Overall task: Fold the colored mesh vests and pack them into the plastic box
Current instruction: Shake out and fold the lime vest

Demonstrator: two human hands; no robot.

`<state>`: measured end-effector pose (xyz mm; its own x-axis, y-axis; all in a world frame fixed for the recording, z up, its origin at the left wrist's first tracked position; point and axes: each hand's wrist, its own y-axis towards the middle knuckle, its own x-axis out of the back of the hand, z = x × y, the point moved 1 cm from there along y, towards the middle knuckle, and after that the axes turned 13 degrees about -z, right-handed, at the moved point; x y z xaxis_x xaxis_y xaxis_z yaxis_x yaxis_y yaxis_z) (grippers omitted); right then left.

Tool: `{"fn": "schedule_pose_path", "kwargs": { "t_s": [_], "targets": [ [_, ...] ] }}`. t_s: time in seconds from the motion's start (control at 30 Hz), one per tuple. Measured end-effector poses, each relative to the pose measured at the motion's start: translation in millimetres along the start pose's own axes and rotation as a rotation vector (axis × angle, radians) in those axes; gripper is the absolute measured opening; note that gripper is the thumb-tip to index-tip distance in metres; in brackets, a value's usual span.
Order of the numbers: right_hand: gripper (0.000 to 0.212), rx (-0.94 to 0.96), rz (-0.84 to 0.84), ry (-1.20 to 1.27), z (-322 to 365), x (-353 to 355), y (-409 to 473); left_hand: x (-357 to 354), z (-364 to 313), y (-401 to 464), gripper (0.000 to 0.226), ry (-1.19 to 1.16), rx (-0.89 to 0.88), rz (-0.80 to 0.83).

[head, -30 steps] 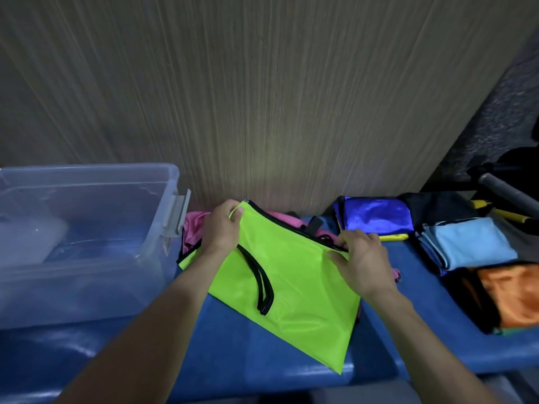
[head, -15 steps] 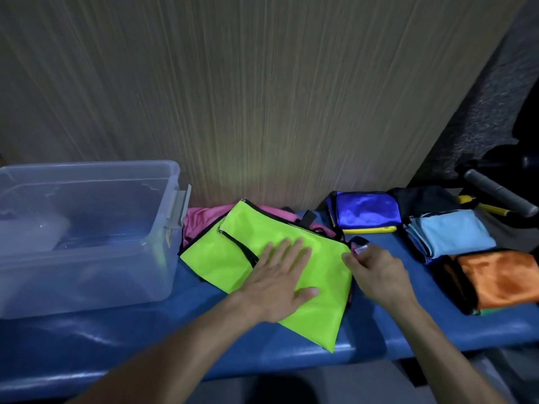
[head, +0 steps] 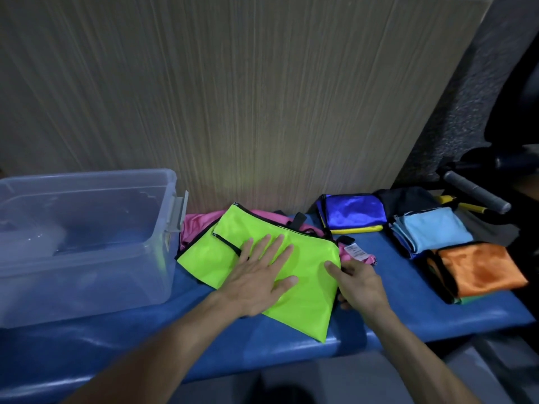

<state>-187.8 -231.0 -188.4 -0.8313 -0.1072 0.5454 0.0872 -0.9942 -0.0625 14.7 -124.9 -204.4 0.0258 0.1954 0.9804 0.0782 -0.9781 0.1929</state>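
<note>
The lime-green mesh vest with black trim [head: 303, 255] lies half-folded on the blue padded bench [head: 408, 313], just right of the clear plastic storage box [head: 87, 246] and on top of a pink vest [head: 198, 225]. The left hand [head: 259, 278] lies flat on it, fingers straight and spread, pressing the cloth down. The right hand [head: 358, 284] sits at the vest's right edge with fingers curled around the hem, seemingly pinching it.

To fold well, I'd say the flat palm should stay as the anchor while the pinched edge comes across toward the box in one smooth sweep, keeping the black trim lined up.

The vest's lower corner hangs past the bench's front edge, so slippery fabric could slide off. Right of the vest, folded blue [head: 350, 214], light-blue [head: 431, 231] and orange [head: 478, 269] stacks crowd the bench; the bare strip between them and the vest is narrow. The box appears open-topped, close by.
</note>
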Motion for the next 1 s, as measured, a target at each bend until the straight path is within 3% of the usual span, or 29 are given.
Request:
{"fn": "schedule_pose_path", "kwargs": {
  "t_s": [0.3,0.47,0.57,0.7,0.83,1.0],
  "targets": [
    [0.026,0.177,-0.188,-0.025,2.7,-13.3,6.8,-13.7,5.7,-5.8,0.074,-0.013,-0.030,0.082],
    [0.040,0.115,-0.078,-0.136,-2.1,-14.2,13.1,-7.1,5.6,-7.2,0.076,-0.033,-0.045,0.043],
    [0.045,0.082,-0.057,-0.143,-2.6,-6.7,18.7,6.9,-11.4,-9.9,0.076,-0.113,-0.199,-0.059],
    [0.057,0.063,-0.011,-0.114,-4.9,-6.4,28.9,10.2,-36.5,-21.5,0.087,-0.158,-0.378,-0.027],
    [0.057,-0.003,0.001,-0.022,-2.7,-10.6,39.4,3.7,-53.0,-25.2,0.068,-0.069,-0.437,-0.162],
    [0.053,-0.086,0.032,0.095,3.3,-17.6,44.5,4.7,-55.1,-24.9,0.059,-0.114,-0.377,-0.152]
  ]
}}
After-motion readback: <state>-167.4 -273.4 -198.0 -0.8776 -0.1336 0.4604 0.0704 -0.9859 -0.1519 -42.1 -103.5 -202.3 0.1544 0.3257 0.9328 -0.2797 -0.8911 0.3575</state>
